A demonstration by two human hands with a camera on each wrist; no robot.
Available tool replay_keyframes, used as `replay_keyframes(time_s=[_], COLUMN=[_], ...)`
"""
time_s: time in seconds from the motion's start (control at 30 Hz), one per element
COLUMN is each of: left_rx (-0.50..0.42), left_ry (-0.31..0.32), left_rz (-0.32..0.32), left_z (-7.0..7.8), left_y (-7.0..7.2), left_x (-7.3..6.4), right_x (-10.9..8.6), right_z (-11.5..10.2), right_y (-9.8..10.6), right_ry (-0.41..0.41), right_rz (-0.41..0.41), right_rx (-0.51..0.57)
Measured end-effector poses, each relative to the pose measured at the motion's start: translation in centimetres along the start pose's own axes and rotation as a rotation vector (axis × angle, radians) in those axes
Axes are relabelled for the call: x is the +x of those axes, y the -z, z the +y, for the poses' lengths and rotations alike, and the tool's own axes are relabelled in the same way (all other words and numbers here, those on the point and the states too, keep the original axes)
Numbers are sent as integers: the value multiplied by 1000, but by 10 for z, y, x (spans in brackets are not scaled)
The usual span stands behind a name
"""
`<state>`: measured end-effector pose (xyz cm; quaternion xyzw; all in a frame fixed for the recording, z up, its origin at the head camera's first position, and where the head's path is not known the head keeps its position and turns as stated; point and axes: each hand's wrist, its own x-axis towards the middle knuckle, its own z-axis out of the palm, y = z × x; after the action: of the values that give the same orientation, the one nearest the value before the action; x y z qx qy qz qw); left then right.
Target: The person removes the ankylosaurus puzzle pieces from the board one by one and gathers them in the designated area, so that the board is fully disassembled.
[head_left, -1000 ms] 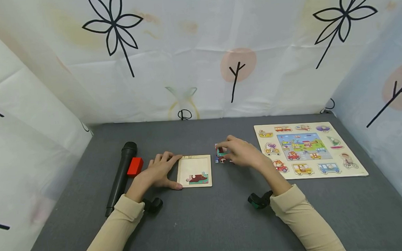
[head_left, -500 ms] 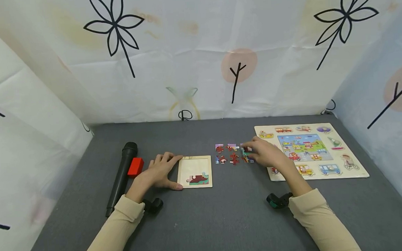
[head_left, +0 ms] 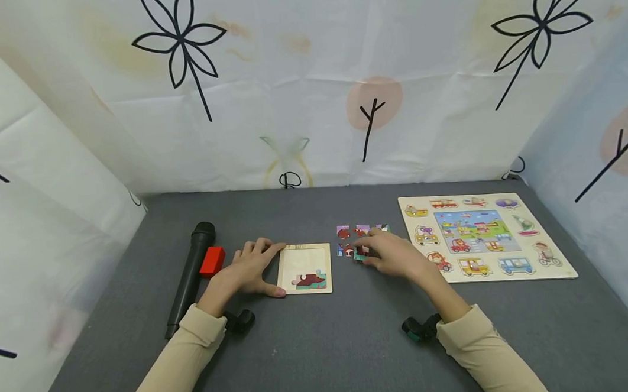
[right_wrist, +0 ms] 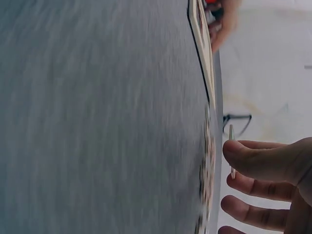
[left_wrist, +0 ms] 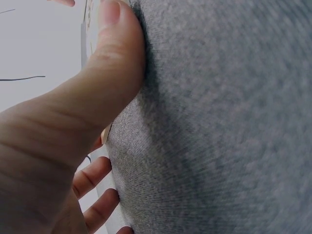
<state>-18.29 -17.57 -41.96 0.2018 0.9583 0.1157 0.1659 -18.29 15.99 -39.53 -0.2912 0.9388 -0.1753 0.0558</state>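
A small square wooden puzzle tray (head_left: 302,257) lies flat in front of me, with joined brown and teal pieces (head_left: 312,281) in its lower right corner. My left hand (head_left: 247,271) rests at the tray's left side, thumb by the lower corner and a fingertip by the upper one. In the left wrist view the thumb (left_wrist: 117,53) lies low along the cloth. My right hand (head_left: 394,256) pinches a thin jigsaw piece (right_wrist: 231,130) between thumb and fingers, raised above the loose jigsaw pieces (head_left: 343,232) right of the tray; it partly hides them.
A larger wooden vehicle puzzle board (head_left: 477,265) lies at the right. Over on the left are a black microphone (head_left: 190,279) and a red block (head_left: 212,261). Patterned white cloth (head_left: 310,131) stands behind the grey table (head_left: 322,355).
My right hand first moved right, across the loose pieces, then came back left with the piece still pinched. My left hand and the tray have stayed in place.
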Motion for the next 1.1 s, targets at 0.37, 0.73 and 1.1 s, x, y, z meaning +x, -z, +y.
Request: replay_keyframes(time_s=[0.37, 0.73, 1.1], left_rx=[4, 2, 2], left_ry=[2, 5, 12], left_rz=[-5, -5, -7], left_z=[0, 1, 2], left_y=[-2, 0, 1], left_x=[0, -1, 0], right_x=[13, 12, 13], right_z=[-29, -32, -31], right_y=[-22, -24, -22], right_ry=[6, -47, -24], right_rz=[-75, -96, -90], right_rx=[-8, 0, -13])
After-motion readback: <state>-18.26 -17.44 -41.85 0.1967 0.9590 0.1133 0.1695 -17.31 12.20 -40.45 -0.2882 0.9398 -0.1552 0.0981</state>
